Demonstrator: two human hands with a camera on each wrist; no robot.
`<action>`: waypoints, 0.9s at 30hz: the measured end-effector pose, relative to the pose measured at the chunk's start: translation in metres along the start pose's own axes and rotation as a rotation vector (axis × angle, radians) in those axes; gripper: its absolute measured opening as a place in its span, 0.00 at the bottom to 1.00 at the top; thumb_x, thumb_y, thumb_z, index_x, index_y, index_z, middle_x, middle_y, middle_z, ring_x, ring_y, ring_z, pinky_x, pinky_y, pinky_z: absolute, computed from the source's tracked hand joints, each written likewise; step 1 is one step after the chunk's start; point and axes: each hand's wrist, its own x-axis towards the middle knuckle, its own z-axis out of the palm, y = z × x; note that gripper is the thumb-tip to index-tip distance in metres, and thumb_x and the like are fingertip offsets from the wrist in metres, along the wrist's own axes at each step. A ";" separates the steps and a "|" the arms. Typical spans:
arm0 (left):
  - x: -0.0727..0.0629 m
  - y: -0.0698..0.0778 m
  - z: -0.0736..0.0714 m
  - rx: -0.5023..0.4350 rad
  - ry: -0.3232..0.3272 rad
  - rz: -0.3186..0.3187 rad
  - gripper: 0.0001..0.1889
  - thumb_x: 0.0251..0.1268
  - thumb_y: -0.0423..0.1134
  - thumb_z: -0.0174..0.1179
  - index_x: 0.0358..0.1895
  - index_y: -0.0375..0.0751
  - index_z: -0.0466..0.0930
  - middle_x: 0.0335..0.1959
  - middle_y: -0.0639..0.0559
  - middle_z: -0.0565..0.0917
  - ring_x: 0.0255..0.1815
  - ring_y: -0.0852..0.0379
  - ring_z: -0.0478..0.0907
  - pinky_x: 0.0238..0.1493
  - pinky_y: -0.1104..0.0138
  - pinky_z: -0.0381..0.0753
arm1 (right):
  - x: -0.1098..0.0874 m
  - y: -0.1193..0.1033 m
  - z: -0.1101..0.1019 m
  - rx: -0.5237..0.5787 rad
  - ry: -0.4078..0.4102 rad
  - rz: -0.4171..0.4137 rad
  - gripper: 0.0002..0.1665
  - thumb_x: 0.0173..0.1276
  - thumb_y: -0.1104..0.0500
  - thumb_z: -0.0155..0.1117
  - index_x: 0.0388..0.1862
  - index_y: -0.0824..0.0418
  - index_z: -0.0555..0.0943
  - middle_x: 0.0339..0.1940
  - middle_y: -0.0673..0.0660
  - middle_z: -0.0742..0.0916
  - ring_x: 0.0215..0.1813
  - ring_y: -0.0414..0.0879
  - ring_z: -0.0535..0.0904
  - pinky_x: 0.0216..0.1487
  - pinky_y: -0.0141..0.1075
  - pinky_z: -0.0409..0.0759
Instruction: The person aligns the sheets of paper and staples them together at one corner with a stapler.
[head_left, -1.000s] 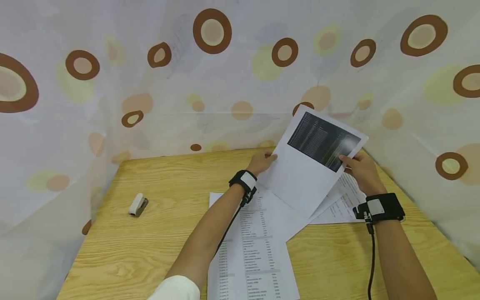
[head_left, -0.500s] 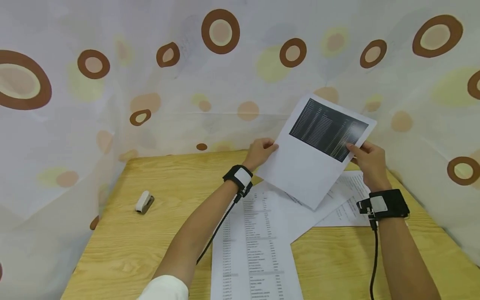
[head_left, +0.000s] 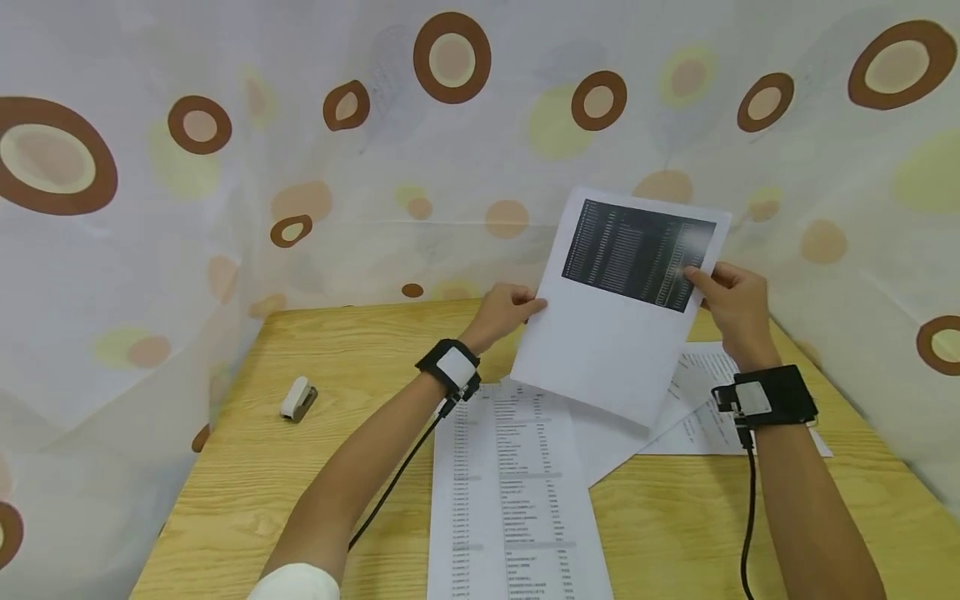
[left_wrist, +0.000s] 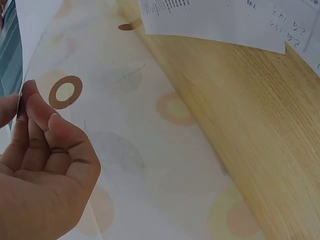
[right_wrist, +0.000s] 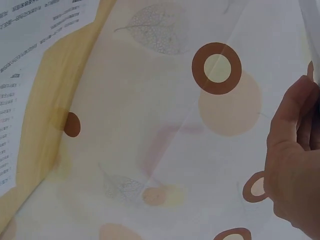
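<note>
A sheet of paper point(head_left: 600, 342) with a dark printed block at its top is held up, slightly tilted, above the table. My left hand point(head_left: 501, 315) pinches its left edge between thumb and fingers. On the opposite edge, my right hand point(head_left: 735, 304) grips it with the thumb over the dark print. In the left wrist view the left hand point(left_wrist: 52, 165) has its fingertips at the sheet's edge. The right wrist view shows part of the right hand point(right_wrist: 295, 155) along the paper's edge. Beneath lies a long printed sheet point(head_left: 517, 500), overlapping other papers.
On the left of the wooden table point(head_left: 360, 350) sits a small white and grey stapler point(head_left: 299, 400). Another printed sheet point(head_left: 693, 429) lies to the right, partly under the right wrist. A patterned curtain point(head_left: 450, 167) closes off the back and sides.
The held sheet has turned a little toward upright, both hands keeping hold of its edges. My left hand has shifted slightly left. The view has swung a bit to the left.
</note>
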 end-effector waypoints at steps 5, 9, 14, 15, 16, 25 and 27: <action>-0.024 0.000 -0.012 0.015 -0.077 -0.078 0.12 0.72 0.41 0.62 0.38 0.35 0.87 0.36 0.50 0.84 0.38 0.49 0.80 0.39 0.68 0.75 | -0.001 0.002 0.008 -0.038 -0.070 0.004 0.35 0.71 0.47 0.65 0.65 0.72 0.76 0.44 0.44 0.84 0.43 0.37 0.79 0.41 0.23 0.78; -0.044 -0.004 -0.021 0.071 -0.134 -0.115 0.12 0.70 0.41 0.63 0.30 0.38 0.85 0.31 0.47 0.83 0.39 0.41 0.80 0.35 0.67 0.73 | -0.006 0.005 0.015 -0.136 -0.153 0.007 0.35 0.72 0.45 0.64 0.64 0.73 0.77 0.48 0.50 0.83 0.44 0.38 0.77 0.42 0.24 0.77; -0.064 -0.011 -0.025 0.082 -0.198 -0.109 0.14 0.70 0.41 0.64 0.25 0.40 0.81 0.29 0.45 0.81 0.37 0.41 0.79 0.34 0.67 0.72 | -0.014 0.008 0.022 -0.218 -0.253 0.006 0.34 0.73 0.45 0.62 0.62 0.73 0.78 0.55 0.66 0.82 0.48 0.45 0.79 0.46 0.30 0.78; -0.068 -0.012 -0.026 0.082 -0.204 -0.112 0.14 0.69 0.41 0.64 0.25 0.41 0.81 0.28 0.46 0.81 0.36 0.43 0.78 0.35 0.66 0.72 | -0.015 0.009 0.024 -0.228 -0.273 0.014 0.34 0.73 0.45 0.62 0.62 0.72 0.78 0.55 0.68 0.83 0.49 0.48 0.80 0.48 0.33 0.79; -0.072 -0.013 -0.027 0.084 -0.211 -0.113 0.14 0.69 0.41 0.64 0.25 0.41 0.81 0.27 0.47 0.80 0.34 0.45 0.78 0.35 0.66 0.71 | -0.016 0.010 0.026 -0.235 -0.297 0.024 0.34 0.73 0.44 0.62 0.62 0.72 0.78 0.55 0.68 0.83 0.49 0.50 0.81 0.50 0.36 0.79; -0.108 -0.024 -0.040 0.129 -0.306 -0.157 0.15 0.67 0.42 0.66 0.23 0.39 0.82 0.27 0.52 0.83 0.31 0.52 0.77 0.35 0.65 0.69 | -0.031 0.013 0.044 -0.340 -0.498 0.111 0.34 0.72 0.45 0.64 0.60 0.73 0.78 0.53 0.70 0.84 0.49 0.62 0.82 0.57 0.55 0.75; -0.115 -0.027 -0.040 0.134 -0.332 -0.160 0.15 0.67 0.41 0.66 0.22 0.39 0.82 0.26 0.49 0.83 0.30 0.53 0.76 0.35 0.65 0.68 | -0.034 0.014 0.047 -0.358 -0.535 0.098 0.31 0.72 0.46 0.65 0.57 0.72 0.80 0.50 0.68 0.85 0.47 0.59 0.82 0.52 0.51 0.78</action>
